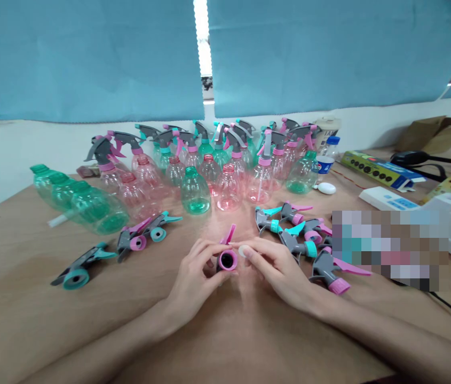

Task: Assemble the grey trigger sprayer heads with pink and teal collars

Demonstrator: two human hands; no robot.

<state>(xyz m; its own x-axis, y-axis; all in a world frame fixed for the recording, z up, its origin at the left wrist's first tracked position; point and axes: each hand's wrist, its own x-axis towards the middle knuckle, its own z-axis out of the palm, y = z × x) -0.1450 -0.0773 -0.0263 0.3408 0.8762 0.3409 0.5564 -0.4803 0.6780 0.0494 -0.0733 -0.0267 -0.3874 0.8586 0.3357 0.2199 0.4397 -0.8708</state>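
Note:
My left hand (202, 268) is closed around a spray trigger head (234, 261) with a pink collar and pink lever. The collar's dark round opening faces me. Between the thumb and fingers of my right hand (271, 264) is a small white disc (243, 250), just right of the collar and apart from it. Several loose trigger heads (325, 269), grey with pink or teal parts, lie to the right of my hands. More trigger heads (83, 269) rest on the left. Beyond my hands stand an open green bottle (195, 193) and an open pink bottle (228, 191).
Several bottles with trigger heads (264, 170) stand in rows at the back. Green bottles (97, 208) lie tipped at left. A power strip box (381, 169), a white device (387, 200) and a white oval object (326, 188) occupy the right. The wooden table (225, 341) extends toward me.

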